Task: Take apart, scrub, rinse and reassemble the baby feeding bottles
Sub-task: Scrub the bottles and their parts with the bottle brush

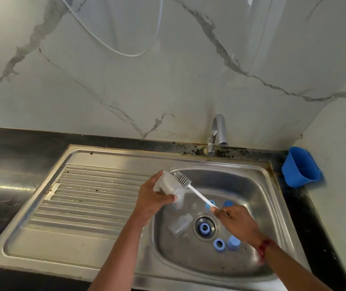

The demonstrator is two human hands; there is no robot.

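My left hand [153, 198] grips a clear baby bottle [171, 185], held tilted over the left side of the steel sink basin [249, 185]. My right hand [236, 222] holds the handle of a white bottle brush [189, 185]; its grey bristle head rests against the outside of the bottle. A second clear bottle [179, 226] lies on the basin floor, left of the drain. Blue rings and caps are scattered in the basin: one on the drain [204, 227], a ring [219, 244], a cap [233, 243], and others at the back [228, 203].
A chrome tap [217, 133] stands behind the basin, with no water running. The ribbed steel drainboard [88, 198] lies to the left. A blue plastic cup [301, 168] hangs at the right wall. Dark countertop [10, 148] surrounds the sink; marble-patterned wall behind.
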